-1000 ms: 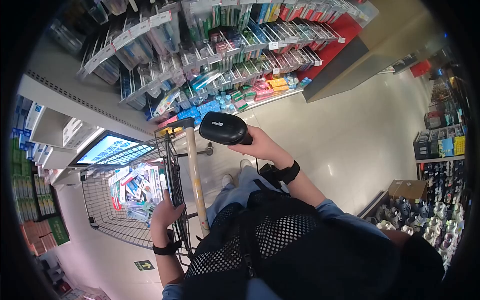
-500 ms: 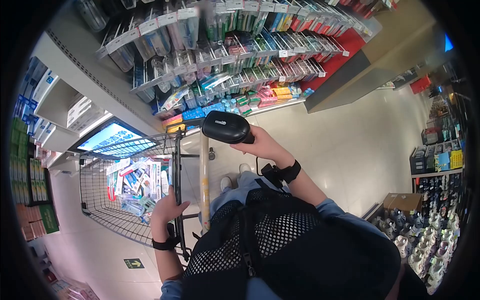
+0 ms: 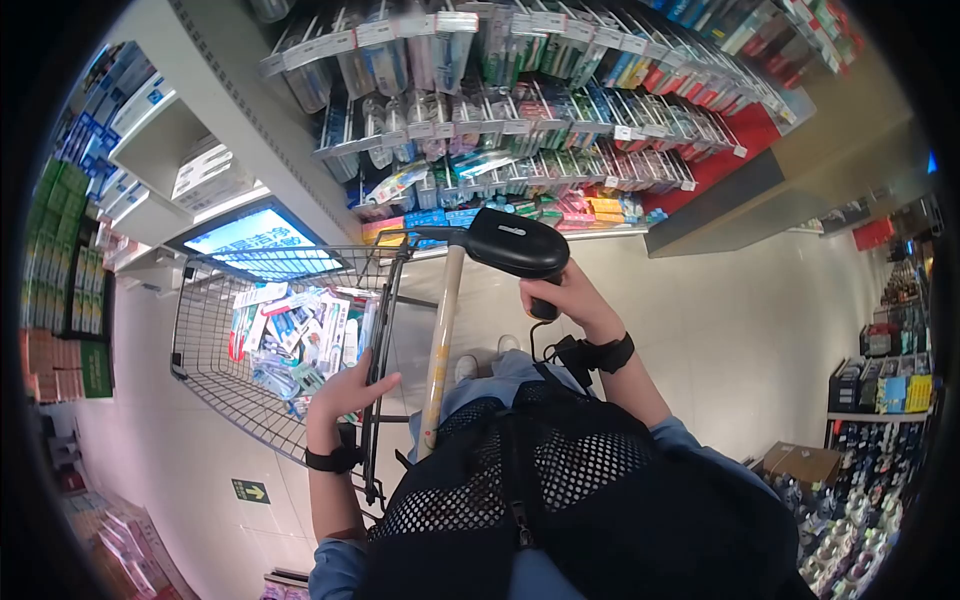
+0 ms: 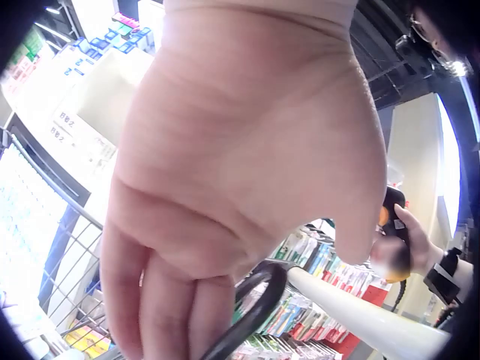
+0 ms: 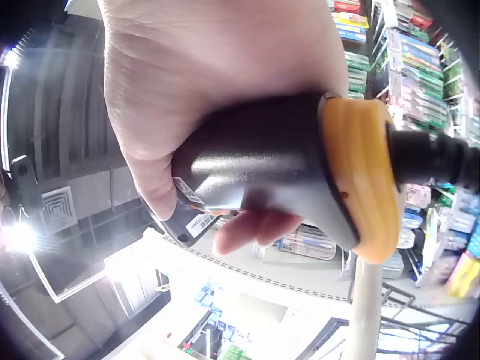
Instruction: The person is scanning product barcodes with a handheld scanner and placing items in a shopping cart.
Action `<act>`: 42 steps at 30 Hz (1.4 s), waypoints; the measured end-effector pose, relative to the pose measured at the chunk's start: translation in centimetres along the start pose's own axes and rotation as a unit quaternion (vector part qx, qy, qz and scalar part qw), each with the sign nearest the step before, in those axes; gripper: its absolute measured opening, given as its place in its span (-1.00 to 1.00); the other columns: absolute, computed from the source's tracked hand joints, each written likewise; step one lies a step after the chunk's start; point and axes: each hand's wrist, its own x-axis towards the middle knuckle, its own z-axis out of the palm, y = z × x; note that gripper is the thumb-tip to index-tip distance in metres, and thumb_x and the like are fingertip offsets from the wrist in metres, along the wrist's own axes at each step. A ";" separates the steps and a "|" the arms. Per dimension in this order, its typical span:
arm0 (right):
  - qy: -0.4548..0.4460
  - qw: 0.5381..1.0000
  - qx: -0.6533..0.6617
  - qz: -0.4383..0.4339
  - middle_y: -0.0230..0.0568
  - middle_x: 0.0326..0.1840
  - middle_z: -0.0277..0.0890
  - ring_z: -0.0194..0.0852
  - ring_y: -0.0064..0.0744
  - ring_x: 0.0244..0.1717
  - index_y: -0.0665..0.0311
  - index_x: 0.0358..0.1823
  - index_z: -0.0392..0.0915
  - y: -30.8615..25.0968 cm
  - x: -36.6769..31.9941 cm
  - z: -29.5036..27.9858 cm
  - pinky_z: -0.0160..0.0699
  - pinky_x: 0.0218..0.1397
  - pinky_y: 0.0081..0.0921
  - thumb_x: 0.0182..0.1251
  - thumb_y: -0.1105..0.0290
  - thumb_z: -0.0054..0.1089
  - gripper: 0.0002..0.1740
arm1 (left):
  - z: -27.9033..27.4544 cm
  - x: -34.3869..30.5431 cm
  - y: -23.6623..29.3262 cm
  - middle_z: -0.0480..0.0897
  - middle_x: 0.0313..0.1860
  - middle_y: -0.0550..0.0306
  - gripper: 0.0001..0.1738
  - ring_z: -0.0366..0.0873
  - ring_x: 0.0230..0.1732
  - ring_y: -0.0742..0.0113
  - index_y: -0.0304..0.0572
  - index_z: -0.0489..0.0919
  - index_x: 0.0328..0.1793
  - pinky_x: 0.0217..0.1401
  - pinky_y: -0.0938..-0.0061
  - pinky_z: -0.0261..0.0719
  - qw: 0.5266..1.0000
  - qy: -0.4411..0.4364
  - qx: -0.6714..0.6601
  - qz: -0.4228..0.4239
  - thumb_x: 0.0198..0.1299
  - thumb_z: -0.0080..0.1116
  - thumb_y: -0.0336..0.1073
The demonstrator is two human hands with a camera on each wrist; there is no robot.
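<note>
My right hand grips a black handheld barcode scanner by its handle, beside the upper end of the cart's pale push bar. Up close in the right wrist view, the scanner grip ends in a yellow band with a black cable. My left hand lies at the near rim of the wire shopping cart, thumb spread. In the left wrist view its fingers stretch down beside a dark rail. Inside the cart is a pile of packaged toothbrushes.
Ahead stand shelves of hanging packs, with colourful boxes low down. A lit screen is behind the cart. At the right are a cardboard box and racks of shoes. A floor arrow sign lies at the left.
The head view has swung left, so the cart and shelves sit farther right. My left hand has shifted toward the rail; the right hand still holds the scanner, now tilted slightly differently.
</note>
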 end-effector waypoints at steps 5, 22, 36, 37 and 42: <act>-0.009 1.000 0.014 0.006 -0.38 -0.58 0.43 0.43 -0.60 -0.55 0.29 -0.28 0.45 -0.2 0.7 -0.3 0.38 -0.48 -0.64 0.11 0.46 0.20 -0.84 | 0.9 -0.8 -3.8 0.59 -0.35 -0.02 -0.04 0.51 -0.22 0.36 -0.31 -0.18 0.41 -0.05 0.57 0.38 0.957 -0.019 -0.283 0.056 0.16 -0.14 0.25; -0.039 0.998 -0.021 0.033 -0.41 -0.51 0.41 0.39 -0.65 -0.55 0.33 -0.21 0.40 0.1 2.7 -0.2 0.34 -0.51 -0.68 0.11 0.44 0.21 -0.76 | 2.2 -2.3 -4.2 0.60 -0.27 0.04 -0.14 0.55 -0.22 0.41 -0.10 -0.19 0.45 -0.17 0.56 0.46 0.906 0.057 -0.418 0.022 0.18 0.07 -0.12; -0.023 1.000 -0.014 0.011 -0.39 -0.58 0.42 0.39 -0.64 -0.57 0.33 -0.28 0.47 0.7 2.8 -1.0 0.37 -0.50 -0.65 0.13 0.43 0.19 -0.84 | 2.3 -2.1 -5.0 0.62 -0.27 0.02 0.03 0.53 -0.32 0.48 -0.24 -0.29 0.43 -0.43 0.66 0.36 0.929 0.078 -0.362 0.030 0.06 0.20 -0.13; -0.026 1.000 -0.012 0.011 -0.39 -0.58 0.42 0.39 -0.64 -0.57 0.33 -0.28 0.47 0.7 2.9 -1.1 0.37 -0.50 -0.65 0.13 0.43 0.19 -0.84 | 2.3 -2.0 -5.1 0.62 -0.27 0.02 0.03 0.53 -0.32 0.48 -0.24 -0.29 0.43 -0.43 0.66 0.36 0.928 0.080 -0.362 0.028 0.06 0.20 -0.13; -0.023 0.999 -0.020 0.014 -0.40 -0.59 0.42 0.38 -0.65 -0.57 0.32 -0.28 0.47 0.7 2.9 -1.2 0.35 -0.50 -0.65 0.13 0.44 0.18 -0.84 | 2.4 -1.9 -5.3 0.63 -0.28 0.03 0.02 0.51 -0.34 0.50 -0.20 -0.27 0.43 -0.44 0.65 0.36 0.931 0.075 -0.355 0.031 0.06 0.20 -0.12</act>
